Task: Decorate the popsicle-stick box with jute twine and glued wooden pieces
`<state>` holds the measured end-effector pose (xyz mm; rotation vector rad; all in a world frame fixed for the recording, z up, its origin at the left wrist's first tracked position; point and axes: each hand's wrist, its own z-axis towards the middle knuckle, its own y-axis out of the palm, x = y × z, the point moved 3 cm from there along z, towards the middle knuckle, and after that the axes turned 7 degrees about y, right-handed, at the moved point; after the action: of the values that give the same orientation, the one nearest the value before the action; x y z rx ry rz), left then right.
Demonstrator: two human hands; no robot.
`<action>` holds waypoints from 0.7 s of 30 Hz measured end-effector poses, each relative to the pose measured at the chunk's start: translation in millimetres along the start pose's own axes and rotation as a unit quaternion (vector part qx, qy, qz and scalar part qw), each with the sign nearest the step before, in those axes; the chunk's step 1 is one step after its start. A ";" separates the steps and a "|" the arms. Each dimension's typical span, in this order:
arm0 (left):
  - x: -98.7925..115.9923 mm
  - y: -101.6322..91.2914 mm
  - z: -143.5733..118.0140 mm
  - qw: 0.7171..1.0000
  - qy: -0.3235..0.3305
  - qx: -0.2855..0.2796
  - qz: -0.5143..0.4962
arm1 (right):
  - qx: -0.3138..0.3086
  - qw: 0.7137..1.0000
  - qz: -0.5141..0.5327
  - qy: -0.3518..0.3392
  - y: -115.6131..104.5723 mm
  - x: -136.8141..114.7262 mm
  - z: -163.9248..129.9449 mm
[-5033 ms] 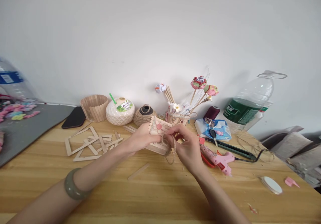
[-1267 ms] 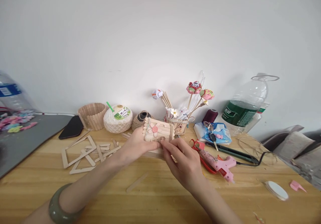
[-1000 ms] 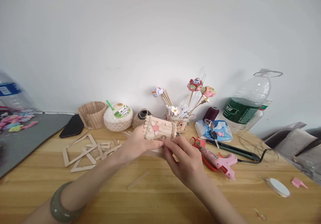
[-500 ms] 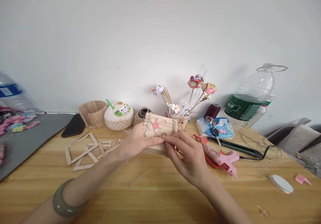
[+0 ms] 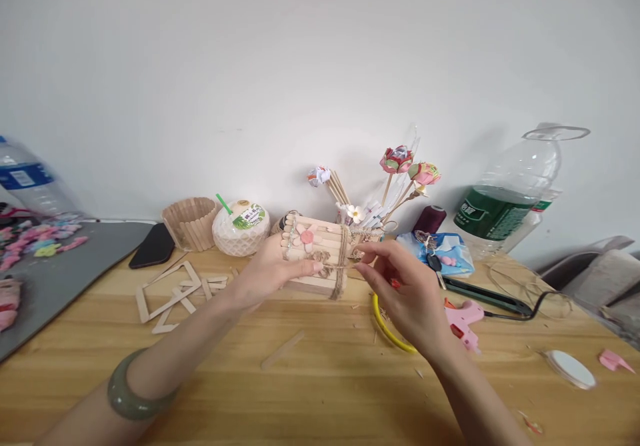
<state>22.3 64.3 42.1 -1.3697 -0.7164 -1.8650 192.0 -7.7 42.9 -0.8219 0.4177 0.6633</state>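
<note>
White wall behind; wooden desk (image 5: 320, 393) strewn with craft items.
Stick box (image 5: 314, 254): held above desk, mid-frame. Judged light, stiff, glued joints fragile; best gripped by flat sides.
Left hand (image 5: 265, 274): closed around box end.
Right hand (image 5: 407, 293): fingertips pinched on twine (image 5: 342, 263) wrapped round box.
Glue gun (image 5: 463, 317) lying near.

Soft, even daylight fills the scene, bright on the white wall (image 5: 200, 66) behind my counter (image 5: 320, 379). Shadows are faint: a pale grey one falls on the wall to the right of the paper flowers (image 5: 410, 169), and a weak one lies under my left hand (image 5: 265, 276). Near that wall's left edge the water bottle (image 5: 27, 179) smears and bends. The centre stays fairly sharp, with no harsh glare.
</note>
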 end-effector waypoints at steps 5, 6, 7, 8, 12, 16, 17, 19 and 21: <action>-0.3 -6.3 1.7 1.000 0.012 0.020 0.007 | -0.074 0.995 -0.013 0.068 -8.6 13.1 7.9; -0.7 -6.8 2.0 1.000 0.012 0.017 0.010 | -0.105 0.990 -0.007 0.088 -9.6 16.6 9.2; -1.2 -7.4 2.1 1.000 0.011 0.013 0.012 | -0.129 0.986 0.009 0.108 -10.8 20.0 10.5; -2.0 -8.1 2.3 1.000 0.010 0.013 0.013 | -0.139 0.982 0.035 0.125 -12.3 23.2 11.6; -5.3 -9.4 2.4 1.000 -0.003 0.012 0.008 | -0.073 0.965 0.167 0.189 -17.0 32.6 14.6; -7.3 -6.3 2.6 1.000 -0.007 0.004 0.007 | -0.001 0.975 0.123 0.187 -11.7 27.8 12.5; -7.9 -5.3 2.7 1.000 -0.006 0.007 0.011 | 0.020 0.981 0.087 0.170 -9.9 24.1 11.2; -9.6 -3.0 3.0 1.000 -0.009 0.012 0.020 | 0.064 0.992 0.007 0.112 -6.1 15.0 7.9; -12.4 -0.6 3.1 0.999 -0.019 0.016 0.028 | 0.107 0.991 -0.070 0.045 -1.5 6.0 3.5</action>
<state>25.9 69.7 31.1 -1.3946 -0.7169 -1.7809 197.7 -3.4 42.4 -0.6710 0.4994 0.4432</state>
